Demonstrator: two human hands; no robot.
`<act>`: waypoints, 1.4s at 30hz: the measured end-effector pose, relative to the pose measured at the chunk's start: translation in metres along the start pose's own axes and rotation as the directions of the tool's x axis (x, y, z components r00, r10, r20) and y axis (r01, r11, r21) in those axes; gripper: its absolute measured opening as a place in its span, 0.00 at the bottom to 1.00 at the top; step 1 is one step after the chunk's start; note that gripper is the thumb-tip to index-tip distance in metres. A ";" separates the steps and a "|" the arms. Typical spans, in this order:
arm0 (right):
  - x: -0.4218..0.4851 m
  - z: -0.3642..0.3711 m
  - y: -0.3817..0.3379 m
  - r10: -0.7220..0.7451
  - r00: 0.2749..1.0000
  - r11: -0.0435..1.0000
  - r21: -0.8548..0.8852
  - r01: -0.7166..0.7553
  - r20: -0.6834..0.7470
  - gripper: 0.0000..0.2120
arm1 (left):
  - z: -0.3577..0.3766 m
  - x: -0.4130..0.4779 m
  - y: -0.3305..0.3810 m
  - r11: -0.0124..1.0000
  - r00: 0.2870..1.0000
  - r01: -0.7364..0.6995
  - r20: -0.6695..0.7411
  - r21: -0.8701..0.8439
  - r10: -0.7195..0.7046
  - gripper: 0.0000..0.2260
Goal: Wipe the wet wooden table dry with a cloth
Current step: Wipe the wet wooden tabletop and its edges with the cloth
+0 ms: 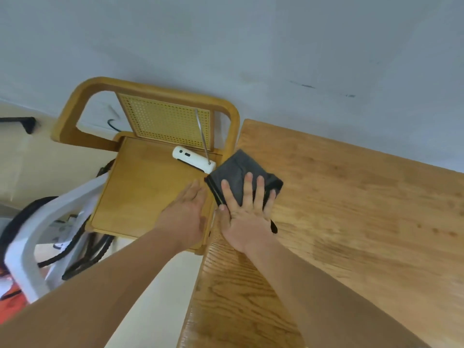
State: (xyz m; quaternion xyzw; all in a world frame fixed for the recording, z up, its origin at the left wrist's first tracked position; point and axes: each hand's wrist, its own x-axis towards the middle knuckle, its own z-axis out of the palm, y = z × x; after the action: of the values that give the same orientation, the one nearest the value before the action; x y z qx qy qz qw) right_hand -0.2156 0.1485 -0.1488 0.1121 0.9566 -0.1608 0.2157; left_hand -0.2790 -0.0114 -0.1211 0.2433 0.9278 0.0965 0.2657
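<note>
Pale grey wall (251, 46) behind, wooden counter (351, 222) running from lower centre to the right, grain visible, faint sheen in patches. Dark grey folded cloth (238, 169) lies at the counter's left edge near the far corner, one corner hanging a little past the edge toward the chair. Right hand (244, 212) flat on the cloth, palm down, fingers spread and straight, pressing it to the counter. Thumb sits along the cloth's left border.

Left hand (187, 214) palm down over the chair seat, fingers straight and held together, holding nothing. Its fingertips are just beside the cloth's edge; can't tell if it touches the seat.

Wooden chair (140, 192) with cane back stands against the counter's left side. White gadget (193, 159) with a thin metal antenna (202, 134) lies on the seat near the backrest. White frame (50, 217) and black straps at far left, blurred.
</note>
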 end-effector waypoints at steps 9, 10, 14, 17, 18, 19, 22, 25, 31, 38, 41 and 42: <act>-0.100 0.038 0.053 -0.099 0.995 0.984 -0.148 0.102 0.029 0.29 | 0.027 -0.025 0.038 0.946 0.945 -0.322 -0.050 0.034 0.324 0.26; -0.108 0.039 0.066 -0.068 0.997 0.984 -0.162 0.074 0.043 0.29 | 0.033 -0.026 0.044 0.936 0.936 -0.348 -0.026 0.054 0.350 0.26; -0.125 0.019 0.120 0.038 0.997 0.984 -0.174 -0.026 0.069 0.29 | 0.038 -0.019 0.080 0.864 0.878 -0.477 0.041 0.161 0.477 0.25; -0.125 -0.001 0.165 0.177 0.982 0.979 -0.118 -0.168 0.073 0.28 | 0.032 -0.006 0.114 0.850 0.867 -0.497 0.069 0.172 0.493 0.25; -0.121 -0.008 0.178 0.221 0.973 0.971 -0.107 -0.213 0.072 0.27 | 0.030 -0.002 0.126 0.853 0.869 -0.495 0.072 0.162 0.490 0.25; -0.117 -0.014 0.190 0.252 0.965 0.965 -0.096 -0.245 0.075 0.27 | 0.028 0.003 0.140 0.857 0.870 -0.492 0.072 0.156 0.487 0.26; -0.103 -0.030 0.223 0.282 0.954 0.958 -0.081 -0.275 0.099 0.27 | 0.030 0.018 0.184 0.867 0.883 -0.470 0.066 0.164 0.466 0.30; -0.094 -0.048 0.258 0.280 0.954 0.960 -0.060 -0.275 0.108 0.28 | 0.036 0.038 0.228 0.892 0.911 -0.411 0.094 0.186 0.400 0.35; -0.088 -0.081 0.354 0.296 0.950 0.955 -0.024 -0.295 0.102 0.28 | 0.047 0.081 0.311 0.957 0.970 -0.175 0.206 0.230 0.128 0.51; -0.064 -0.107 0.418 0.386 0.920 0.921 0.036 -0.389 0.065 0.29 | 0.064 0.096 0.355 0.951 0.974 0.032 0.203 0.308 -0.098 0.63; -0.038 -0.113 0.415 0.431 0.901 0.898 0.080 -0.433 0.048 0.29 | 0.063 0.098 0.358 0.945 0.970 0.053 0.209 0.322 -0.126 0.63; -0.033 -0.114 0.414 0.440 0.897 0.893 0.085 -0.442 0.038 0.30 | 0.064 0.100 0.360 0.944 0.969 0.058 0.210 0.324 -0.132 0.63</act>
State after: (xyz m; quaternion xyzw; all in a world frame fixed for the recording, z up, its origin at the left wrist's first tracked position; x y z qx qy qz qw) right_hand -0.1119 0.5662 -0.1434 0.3344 0.8959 -0.1526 0.2496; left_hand -0.1745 0.3525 -0.1082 0.2469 0.9051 -0.0946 0.3330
